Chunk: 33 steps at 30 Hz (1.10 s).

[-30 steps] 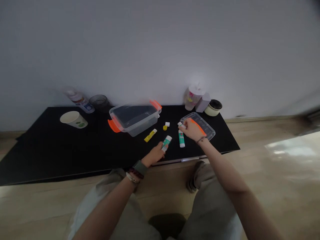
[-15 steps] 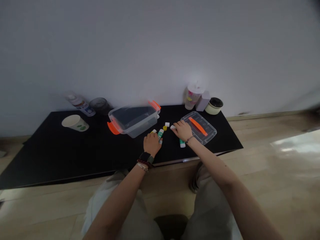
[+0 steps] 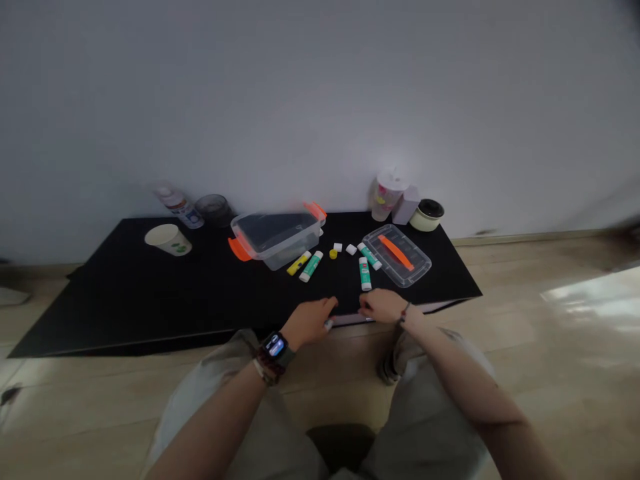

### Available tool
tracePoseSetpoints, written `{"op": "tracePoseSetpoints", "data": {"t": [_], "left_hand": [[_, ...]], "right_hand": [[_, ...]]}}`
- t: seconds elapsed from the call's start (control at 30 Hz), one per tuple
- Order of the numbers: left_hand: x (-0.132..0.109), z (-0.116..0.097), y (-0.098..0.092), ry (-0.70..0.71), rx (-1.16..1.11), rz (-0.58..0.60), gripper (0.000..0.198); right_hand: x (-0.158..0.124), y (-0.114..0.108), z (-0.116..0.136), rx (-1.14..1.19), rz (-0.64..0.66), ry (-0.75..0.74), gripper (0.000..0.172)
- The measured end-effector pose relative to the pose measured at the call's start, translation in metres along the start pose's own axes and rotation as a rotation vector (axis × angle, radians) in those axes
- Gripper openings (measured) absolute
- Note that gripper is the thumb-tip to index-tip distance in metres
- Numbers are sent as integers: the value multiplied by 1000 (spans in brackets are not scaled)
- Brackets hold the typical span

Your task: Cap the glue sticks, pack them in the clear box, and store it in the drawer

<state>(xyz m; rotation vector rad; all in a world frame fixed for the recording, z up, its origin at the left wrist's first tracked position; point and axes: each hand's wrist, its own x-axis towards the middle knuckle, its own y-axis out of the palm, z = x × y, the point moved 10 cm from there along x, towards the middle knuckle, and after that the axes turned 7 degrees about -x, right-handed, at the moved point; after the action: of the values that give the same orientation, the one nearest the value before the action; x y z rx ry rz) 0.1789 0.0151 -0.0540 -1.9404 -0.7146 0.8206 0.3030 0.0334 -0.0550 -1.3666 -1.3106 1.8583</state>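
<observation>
My left hand rests by the table's front edge, its fingers curled with nothing visible in them; a small pale spot on a finger is too small to make out. Also curled, my right hand sits at the same edge, just below an upright-lying green glue stick. A second green glue stick touches the clear lid. To the left lie another green glue stick and a yellow stick, side by side. Between the pairs are white caps and a yellow cap.
Behind the sticks stands a clear plastic box with orange latches. A paper cup, a spray can and a dark bowl are at left. Back right hold a lidded cup, a pale carton and a cream pot.
Both hands have drawn back from the sticks and caps to the table's front edge. The left hand has left the green and yellow sticks; the right has let go of a white cap.
</observation>
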Motion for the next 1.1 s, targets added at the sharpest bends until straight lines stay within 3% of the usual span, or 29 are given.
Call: {"op": "tracePoseSetpoints", "data": {"t": [0.07,0.17,0.4,0.5,0.57,0.63,0.67,0.73,0.8,0.87,0.9,0.97,1.03,1.1], "left_hand": [[-12,-4,20,1,11,110,30],[-20,-2,37,-25,32,173,30],[-33,7,67,-59,-33,207,18],[-48,2,89,-66,-116,334,11],[-58,-11,90,-11,-287,436,16],[-60,-31,64,112,-584,458,26],[-59,-38,40,180,-756,422,31],[-52,-42,-16,265,-1128,324,43],[-41,-31,-78,332,-1600,148,56],[-30,-12,-118,322,-1940,-5,62],[-23,-2,-130,310,-2054,-72,63],[-8,13,-136,246,-2182,-118,65],[8,23,-120,163,-2223,-63,67],[22,32,-92,74,-2222,32,68]], "right_hand": [[-1,32,20,-45,146,-50,30],[1,58,44,-80,211,-115,34],[-9,94,65,-98,279,-154,34],[-25,108,77,-103,369,-186,26],[-40,111,90,-40,511,-274,31],[-59,94,107,194,670,-446,49],[-67,70,116,399,707,-554,57],[-64,-6,115,817,507,-714,68],[-58,-82,91,1222,266,-837,74],[-49,-130,63,1533,145,-925,76],[-41,-142,50,1650,123,-932,76],[-19,-141,34,1804,157,-896,76],[6,-119,26,1892,238,-819,74],[27,-83,23,1939,321,-716,73]]}}
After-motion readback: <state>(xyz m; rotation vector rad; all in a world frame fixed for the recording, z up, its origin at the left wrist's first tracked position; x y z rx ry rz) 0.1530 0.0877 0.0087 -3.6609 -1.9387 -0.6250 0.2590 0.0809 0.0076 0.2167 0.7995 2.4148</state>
